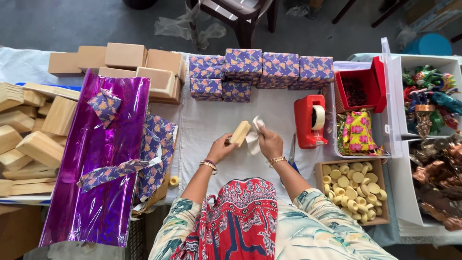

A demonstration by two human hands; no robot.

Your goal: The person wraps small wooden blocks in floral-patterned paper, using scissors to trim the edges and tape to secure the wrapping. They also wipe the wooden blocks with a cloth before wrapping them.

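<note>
My left hand (220, 149) grips a small pale wooden block (240, 133), held tilted above the white table cover (211, 120). My right hand (270, 143) holds a white cloth (254, 135) pressed against the block's right side. Both hands meet over the middle of the table, just left of a red tape dispenser (310, 120). Gold bangles circle both wrists.
Purple flower-print wrapped boxes (260, 70) line the back, plain cardboard boxes (134, 65) to their left. A shiny purple foil sheet (103, 154), printed wrapping paper (156, 144) and wooden blocks (33, 130) lie left. A box of round yellow pieces (353, 190) and bins of figurines (430, 144) stand right.
</note>
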